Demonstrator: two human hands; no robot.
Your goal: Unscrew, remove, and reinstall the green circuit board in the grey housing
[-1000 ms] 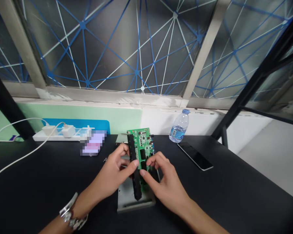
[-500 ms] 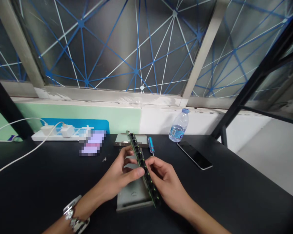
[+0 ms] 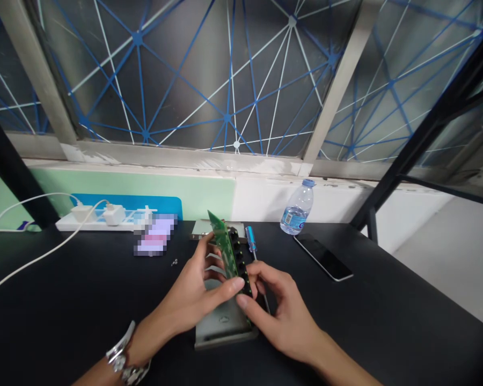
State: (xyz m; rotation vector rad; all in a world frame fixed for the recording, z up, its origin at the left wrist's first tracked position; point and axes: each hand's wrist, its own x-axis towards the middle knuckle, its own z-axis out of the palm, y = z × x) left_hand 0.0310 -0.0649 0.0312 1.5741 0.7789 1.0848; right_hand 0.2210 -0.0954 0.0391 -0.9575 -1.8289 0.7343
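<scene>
A green circuit board (image 3: 225, 246) with a row of black ports along one edge is held on edge over a grey metal case half (image 3: 225, 324) on the black table. My left hand (image 3: 193, 297) pinches the board from the left, thumb on its near end. My right hand (image 3: 277, 311) grips its near end from the right, fingers curled. A metal watch sits on my left wrist.
A blue-handled screwdriver (image 3: 250, 240) and another grey metal part (image 3: 203, 229) lie behind the board. A water bottle (image 3: 298, 208), a phone (image 3: 322, 256), a power strip with chargers (image 3: 104, 217), white cables and small screws (image 3: 174, 262) are on the table (image 3: 64, 300).
The board has been turned in both hands: first its green face showed, then its port edge, now it is tilted with the ports to the right.
</scene>
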